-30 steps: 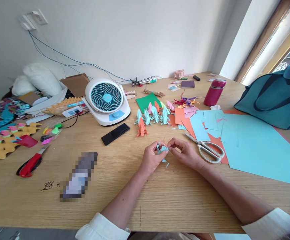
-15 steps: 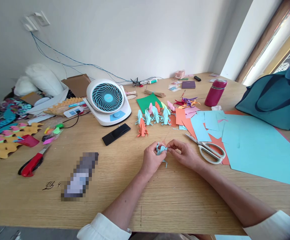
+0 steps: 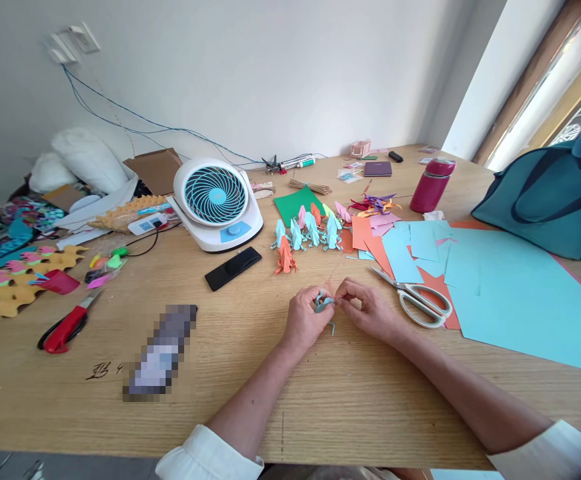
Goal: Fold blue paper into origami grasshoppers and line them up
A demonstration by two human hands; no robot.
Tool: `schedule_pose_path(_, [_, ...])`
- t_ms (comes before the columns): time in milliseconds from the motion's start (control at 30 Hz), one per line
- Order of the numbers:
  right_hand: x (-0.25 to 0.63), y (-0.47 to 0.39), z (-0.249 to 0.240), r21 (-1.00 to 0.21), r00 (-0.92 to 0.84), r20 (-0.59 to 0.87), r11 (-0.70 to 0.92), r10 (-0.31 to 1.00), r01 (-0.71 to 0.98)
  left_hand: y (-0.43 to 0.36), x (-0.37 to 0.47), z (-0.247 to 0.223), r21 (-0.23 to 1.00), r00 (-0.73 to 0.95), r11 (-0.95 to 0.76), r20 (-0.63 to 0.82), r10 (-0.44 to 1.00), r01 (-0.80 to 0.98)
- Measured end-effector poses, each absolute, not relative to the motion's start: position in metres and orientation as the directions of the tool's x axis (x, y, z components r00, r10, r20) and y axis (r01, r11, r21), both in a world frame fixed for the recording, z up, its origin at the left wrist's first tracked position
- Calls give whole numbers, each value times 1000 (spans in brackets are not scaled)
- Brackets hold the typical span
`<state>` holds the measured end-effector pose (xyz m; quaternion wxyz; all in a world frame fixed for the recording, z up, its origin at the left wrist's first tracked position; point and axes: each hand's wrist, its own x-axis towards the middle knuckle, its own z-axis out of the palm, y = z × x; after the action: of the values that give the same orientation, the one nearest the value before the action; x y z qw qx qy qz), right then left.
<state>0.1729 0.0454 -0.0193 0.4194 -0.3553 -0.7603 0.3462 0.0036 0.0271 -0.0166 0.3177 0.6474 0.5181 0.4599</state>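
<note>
A small light-blue folded paper figure (image 3: 325, 305) is held between the fingers of my left hand (image 3: 304, 319), and one thin strip of it hangs below. My right hand (image 3: 365, 307) pinches the figure's right end between thumb and forefinger; the fingers partly hide that spot. Just beyond my hands stand several finished-looking folded paper figures, among them an orange one (image 3: 285, 257) and a light-blue one (image 3: 312, 230). White-handled scissors (image 3: 423, 303) lie to the right of my right hand, partly over orange and blue paper.
Large light-blue sheets (image 3: 525, 300) cover the right side, beside a teal bag (image 3: 545, 207) and a magenta bottle (image 3: 431, 187). A white fan (image 3: 215, 200), a black phone-like slab (image 3: 233, 269) and a red-handled knife or scissors (image 3: 65, 328) lie to the left.
The paper figure has turned in my left hand, so less of its body shows. My hands have barely shifted, and both keep their hold.
</note>
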Motion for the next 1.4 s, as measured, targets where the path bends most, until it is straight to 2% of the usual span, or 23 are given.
schedule_pose_path(133, [173, 48, -24, -858, -352, 352, 449, 867, 249, 28, 4, -15, 934, 43, -215, 212, 976, 284])
schedule_pose_path(333, [176, 57, -39, -914, -287, 273, 340, 918, 219, 32, -3, -16, 995, 59, -96, 93, 994, 37])
schedule_pose_path(567, [177, 61, -37, -965, -311, 193, 237, 930, 108, 33, -7, -14, 988, 130, 6, 14, 991, -156])
schedule_pose_path(767, [178, 61, -30, -982, -337, 157, 185, 928, 50, 34, -9, -12, 970, 220, 72, -20, 975, -231])
schedule_pose_path(967, [180, 58, -25, -985, -328, 150, 168, 933, 26, 37, -15, -13, 975, 187, 83, -43, 981, -208])
schedule_pose_path(1400, [174, 55, -28, -968, -333, 210, 244, 919, 65, 40, -13, -20, 995, 31, 2, -5, 1000, 99])
